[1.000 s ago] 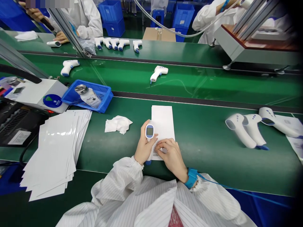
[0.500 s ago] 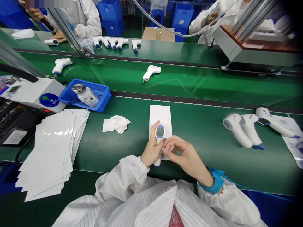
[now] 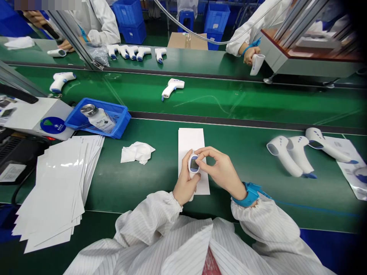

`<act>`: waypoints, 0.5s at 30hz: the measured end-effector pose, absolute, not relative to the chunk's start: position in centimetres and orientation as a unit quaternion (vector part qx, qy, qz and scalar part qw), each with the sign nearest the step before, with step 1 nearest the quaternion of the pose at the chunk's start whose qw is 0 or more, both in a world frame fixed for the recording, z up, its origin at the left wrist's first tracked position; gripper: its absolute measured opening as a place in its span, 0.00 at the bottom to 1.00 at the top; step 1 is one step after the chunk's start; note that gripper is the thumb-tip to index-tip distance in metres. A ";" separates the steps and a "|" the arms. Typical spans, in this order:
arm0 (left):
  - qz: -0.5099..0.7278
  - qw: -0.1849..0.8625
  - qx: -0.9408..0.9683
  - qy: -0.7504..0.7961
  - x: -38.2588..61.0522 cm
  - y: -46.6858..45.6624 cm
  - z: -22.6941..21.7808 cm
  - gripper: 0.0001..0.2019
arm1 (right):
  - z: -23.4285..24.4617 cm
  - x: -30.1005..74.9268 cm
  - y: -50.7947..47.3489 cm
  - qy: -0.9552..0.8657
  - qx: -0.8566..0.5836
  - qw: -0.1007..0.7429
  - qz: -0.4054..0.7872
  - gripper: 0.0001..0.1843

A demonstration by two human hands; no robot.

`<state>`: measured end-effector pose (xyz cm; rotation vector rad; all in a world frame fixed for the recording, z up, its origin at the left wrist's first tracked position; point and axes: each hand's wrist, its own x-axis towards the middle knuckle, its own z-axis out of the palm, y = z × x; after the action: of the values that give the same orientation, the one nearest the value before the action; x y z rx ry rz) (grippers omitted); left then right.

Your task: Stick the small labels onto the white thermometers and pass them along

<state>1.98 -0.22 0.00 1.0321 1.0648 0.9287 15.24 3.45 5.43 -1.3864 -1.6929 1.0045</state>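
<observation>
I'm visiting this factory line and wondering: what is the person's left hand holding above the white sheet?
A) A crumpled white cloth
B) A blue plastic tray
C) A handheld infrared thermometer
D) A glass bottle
C: the left hand grips the handheld infrared thermometer, its small display facing up, above the white sheet.

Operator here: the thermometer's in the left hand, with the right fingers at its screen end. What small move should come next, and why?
Probably keep the infrared thermometer steady in the left hand and pinch its top edge with the right hand, since those fingers are curved right there. It's over the white sheet, so holding it there seems safest.
</observation>
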 end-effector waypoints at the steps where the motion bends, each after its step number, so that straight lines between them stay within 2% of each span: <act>1: 0.404 0.653 0.441 0.465 2.0 -0.2 0.1 0.36 | 5.4 15.2 3.5 -0.653 -0.539 0.361 0.392 0.05; 15: 0.405 0.669 0.426 0.455 1.9 -0.2 0.2 0.38 | 5.6 15.3 4.1 -0.643 -0.550 0.351 0.401 0.05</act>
<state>1.93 -0.23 0.20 0.9603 1.0261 0.9140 15.34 4.06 5.60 -1.4229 -1.6639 1.0391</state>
